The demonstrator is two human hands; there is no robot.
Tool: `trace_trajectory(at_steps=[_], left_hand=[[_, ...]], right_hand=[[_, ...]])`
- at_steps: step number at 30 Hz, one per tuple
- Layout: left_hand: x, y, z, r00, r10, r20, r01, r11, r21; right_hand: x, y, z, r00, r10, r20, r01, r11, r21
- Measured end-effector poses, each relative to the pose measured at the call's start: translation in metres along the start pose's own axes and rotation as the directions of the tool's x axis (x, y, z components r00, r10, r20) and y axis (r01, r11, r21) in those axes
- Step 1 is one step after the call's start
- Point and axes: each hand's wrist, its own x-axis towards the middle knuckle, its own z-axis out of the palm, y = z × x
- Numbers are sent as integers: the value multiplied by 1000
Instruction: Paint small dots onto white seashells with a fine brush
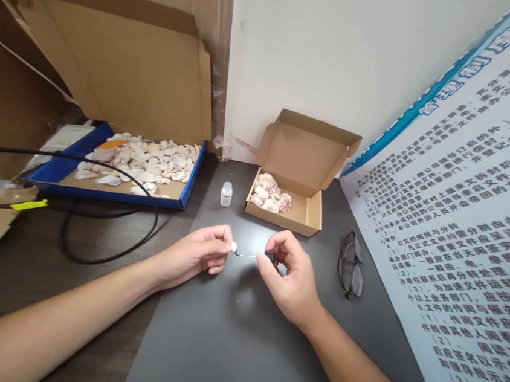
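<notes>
Between the thumb and fingers of my left hand [207, 248] is pinched a small white shell [233, 247]. My right hand [289, 273] grips the black cap [269, 257] of an applicator brush, whose thin stem [248, 256] points left. The dark tip of the brush is at or very near the shell; I cannot tell whether they touch. Beyond my hands a small clear bottle [226, 194] with a pale label stands upright. Behind and to its right, an open cardboard box [304, 216] holds several pinkish and white shells [269, 192].
At the left, a large blue-edged box [162, 202] with its lid raised holds many white shells [148, 161]. A black cable [155, 217] loops in front of it. Dark glasses [351, 265] lie at the right, near a board printed with text [467, 207]. A white wall [306, 50] rises behind.
</notes>
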Motion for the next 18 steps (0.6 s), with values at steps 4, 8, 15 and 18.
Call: trace_trajectory(at_steps=[4, 8, 15, 18], left_hand=[[0, 1, 1, 1000, 0, -8, 0, 1000, 2], [0, 1, 0, 1000, 0, -7, 0, 1000, 8], [0, -1, -2, 1000, -2, 5, 2, 1000, 8], [0, 0, -1, 1000, 2, -5, -2, 1000, 4]], right_hand=[[0, 0, 1, 1000, 18, 8, -18, 1000, -9], [0, 2, 2, 999, 46, 6, -46, 999, -17], [0, 1, 2, 999, 49, 16, -49, 999, -20], [0, -1, 0, 1000, 8, -27, -8, 1000, -9]])
